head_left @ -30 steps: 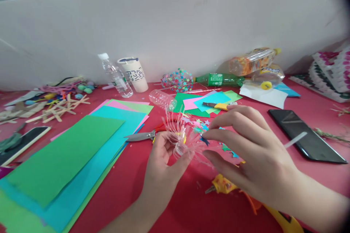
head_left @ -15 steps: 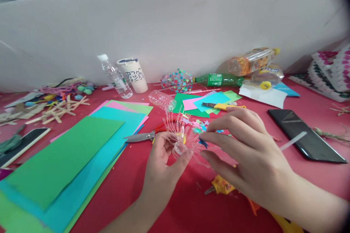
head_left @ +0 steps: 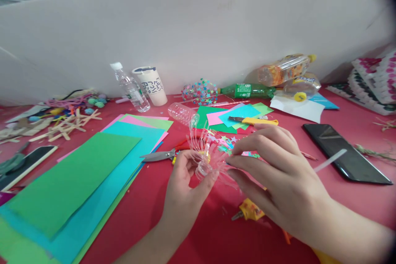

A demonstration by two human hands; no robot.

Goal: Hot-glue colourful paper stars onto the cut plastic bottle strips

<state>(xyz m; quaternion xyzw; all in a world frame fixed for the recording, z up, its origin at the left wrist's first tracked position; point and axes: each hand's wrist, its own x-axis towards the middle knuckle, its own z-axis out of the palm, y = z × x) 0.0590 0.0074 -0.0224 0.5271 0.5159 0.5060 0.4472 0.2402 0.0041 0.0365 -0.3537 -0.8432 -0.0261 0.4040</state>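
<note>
A cut-open clear bottle top [head_left: 202, 167] with its end sliced into thin, splayed strips is gripped at the neck by my left hand [head_left: 185, 177], thumb and fingers closed round it. My right hand [head_left: 278, 169] hovers at the right side of the strips. A gap shows between its thumb and index finger, and nothing is visible in it; whether the fingertips touch a strip I cannot tell. Scattered star sequins [head_left: 225, 142] lie behind the bottle top. Scissors [head_left: 163, 154] with orange-red handles rest beside my left hand, and a yellow glue gun [head_left: 250, 209] lies below my right.
Coloured paper sheets [head_left: 77, 177] spread over the left. Behind my hands are a yellow cutter [head_left: 253, 121], a clear bottle piece [head_left: 182, 113], a star-covered bottle piece [head_left: 201, 91] and a green bottle [head_left: 247, 90]. A black phone [head_left: 346, 152] lies right, craft sticks [head_left: 68, 126] far left.
The dark blue star that was at my right fingertips no longer shows. My right hand has shifted only slightly; my left hand still holds the bottle top in nearly the same place.
</note>
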